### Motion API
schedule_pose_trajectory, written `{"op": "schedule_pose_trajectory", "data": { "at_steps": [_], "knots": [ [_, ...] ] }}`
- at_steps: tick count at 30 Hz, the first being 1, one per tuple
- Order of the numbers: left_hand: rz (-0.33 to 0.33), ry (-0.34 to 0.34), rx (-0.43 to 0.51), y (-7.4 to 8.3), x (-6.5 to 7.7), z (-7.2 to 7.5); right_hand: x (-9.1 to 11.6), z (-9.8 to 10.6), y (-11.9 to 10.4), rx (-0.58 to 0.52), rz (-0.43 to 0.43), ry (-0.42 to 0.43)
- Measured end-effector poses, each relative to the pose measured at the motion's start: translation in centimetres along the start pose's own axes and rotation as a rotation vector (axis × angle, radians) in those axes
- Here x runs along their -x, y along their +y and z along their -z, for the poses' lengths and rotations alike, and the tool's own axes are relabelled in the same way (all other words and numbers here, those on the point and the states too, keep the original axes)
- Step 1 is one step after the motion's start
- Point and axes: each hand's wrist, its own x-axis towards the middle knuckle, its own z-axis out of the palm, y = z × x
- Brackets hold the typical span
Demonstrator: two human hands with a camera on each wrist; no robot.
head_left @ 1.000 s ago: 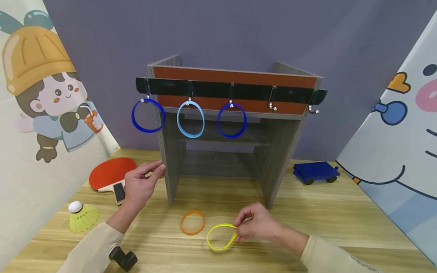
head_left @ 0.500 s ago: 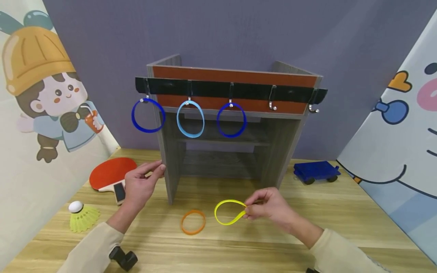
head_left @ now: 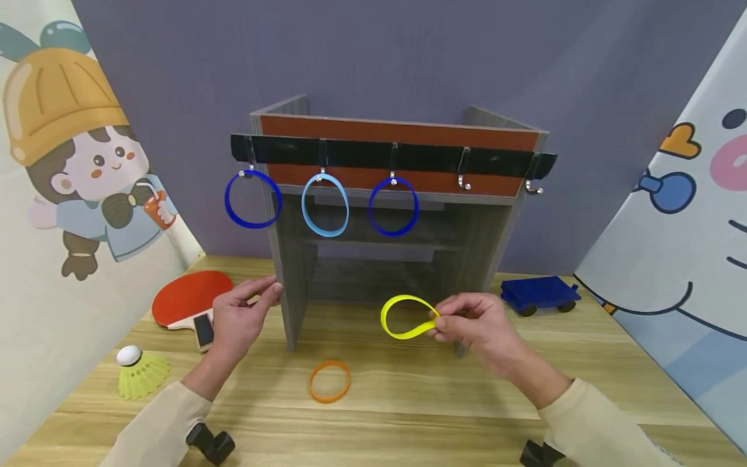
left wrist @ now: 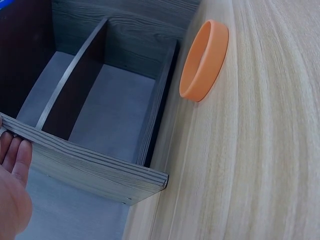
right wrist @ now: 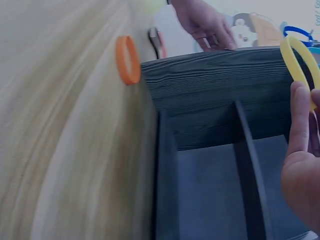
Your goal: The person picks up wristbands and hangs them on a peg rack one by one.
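My right hand point(head_left: 481, 327) pinches a yellow silicone wristband point(head_left: 385, 318) between thumb and fingers, raised in front of the shelf's lower opening. The band's loop points left. My left hand point(head_left: 242, 314) grips the front edge of the left side panel of a grey wooden shelf point(head_left: 284, 259); in the left wrist view its fingertips point(left wrist: 22, 155) lie against the panel's outer face. An orange wristband point(head_left: 329, 381) rests on the table between the hands. Along the shelf's black hook rail point(head_left: 362, 152) hang a dark blue band point(head_left: 253, 226), a light blue band point(head_left: 325, 232) and another dark blue band point(head_left: 393, 233).
Two bare metal hooks, a left one point(head_left: 463, 183) and a right one point(head_left: 533, 188), are at the rail's right end. A red table tennis bat point(head_left: 192, 295) and a shuttlecock point(head_left: 140, 373) lie left on the table. A blue toy cart point(head_left: 539, 293) stands at right.
My right hand has lifted the yellow wristband from low over the table, up and to the right. The left hand stays at the side panel.
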Motion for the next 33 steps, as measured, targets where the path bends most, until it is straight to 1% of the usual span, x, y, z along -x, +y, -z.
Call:
{"op": "schedule_pose_trajectory", "data": {
  "at_steps": [4, 6, 9, 13, 17, 19, 22, 24, 26, 29, 31, 33],
  "knots": [
    [-0.001, -0.014, 0.007, 1.2, 0.0, -0.3, -0.4, -0.2, -0.8, -0.029, 0.022, 0.024],
    [0.001, -0.020, 0.013, 1.3, 0.0, -0.4, -0.6, -0.3, -1.4, -0.028, 0.032, 0.046],
    [0.011, -0.018, 0.002, 0.5, 0.0, -0.1, -1.1, -0.6, -2.3, -0.008, 0.053, 0.101],
    [0.022, -0.003, -0.014, -0.7, 0.0, 0.2, -1.7, -0.9, -3.8, -0.030, 0.103, 0.174],
    [0.020, 0.003, -0.011, -1.0, 0.1, 0.2, -2.1, -1.1, -5.1, -0.085, 0.163, 0.211],
    [0.015, 0.000, -0.006, -0.9, 0.1, 0.2, -2.3, -1.1, -5.6, -0.108, 0.195, 0.213],
    [-0.001, -0.006, 0.000, -0.6, 0.0, 0.1, -2.7, -1.1, -6.2, -0.147, 0.232, 0.208],
    [-0.009, -0.012, 0.004, 0.1, 0.0, 0.0, -2.9, -1.1, -6.5, -0.178, 0.248, 0.198],
    [-0.007, -0.014, -0.006, 0.8, 0.1, -0.2, -3.2, -1.1, -6.7, -0.198, 0.258, 0.211],
    [0.012, -0.017, -0.011, 1.7, 0.1, -0.4, -3.6, -1.0, -6.9, -0.216, 0.261, 0.259],
    [0.022, -0.015, -0.024, 1.9, 0.1, -0.4, -3.8, -1.0, -6.9, -0.219, 0.255, 0.302],
    [0.022, -0.015, -0.026, 2.0, 0.1, -0.3, -4.1, -0.9, -6.8, -0.237, 0.243, 0.319]
  ]
}}
